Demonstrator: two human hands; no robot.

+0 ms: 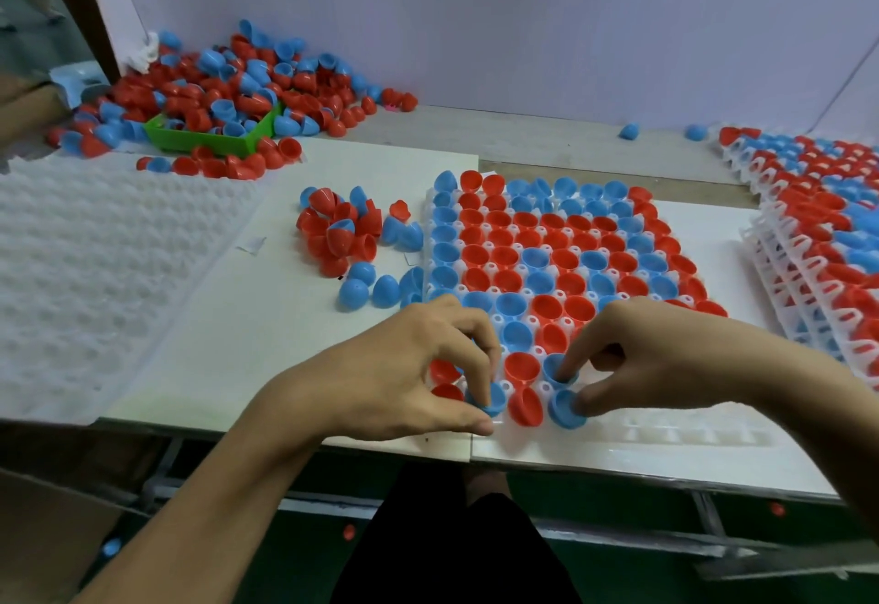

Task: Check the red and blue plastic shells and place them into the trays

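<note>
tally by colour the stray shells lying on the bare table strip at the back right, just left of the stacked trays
blue shells: 2
red: 0
total: 2

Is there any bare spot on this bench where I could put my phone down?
Yes: the white board between the small shell pile and the green bin, and the strip right of the working tray. The far left corner is crowded.
</note>
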